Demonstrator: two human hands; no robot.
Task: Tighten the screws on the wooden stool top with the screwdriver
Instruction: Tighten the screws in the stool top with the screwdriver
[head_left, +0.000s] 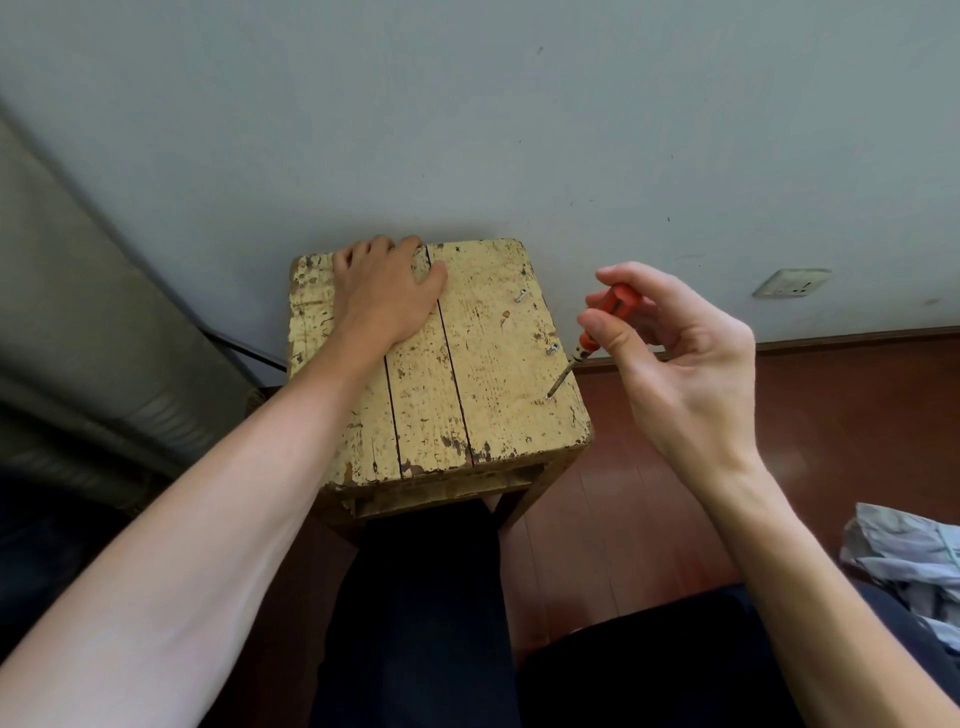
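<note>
The fingers (607, 331) of your right hand (685, 374) were curled narrowly around the screwdriver (613, 304), with thumb and fingertips pinching its orange handle. The hand was raised beside the right edge of the stool. From the handle a thin metal shaft slanted down and to the left. Its tip met the near screw (549, 396), which sat low in the wood close to the right edge of the stool top (498, 332).

The fingers of your left hand (387, 291) lay straight and slightly spread, holding nothing. The palm was pressed flat on the far left part of the stool top, and the fingertips reached its far edge by the wall (467, 130).

The stool top was made of wooden planks with dark gaps between them. Its pale yellow paint was heavily chipped, with brown patches showing through. Two further screws, the middle screw (552, 349) and the far screw (521, 296), stood proud of the surface in a row with the near screw along the right side.

The stool stood against the grey-white wall on a red-brown floor (649, 519), just beyond your dark trousers (415, 597). A socket plate (792, 283) was set low in the wall to the right. A dark cable (249, 353) ran down to the left of the stool. Crumpled pale material (904, 561) lay at the right edge of the view; whether it was cloth or paper could not be told.
</note>
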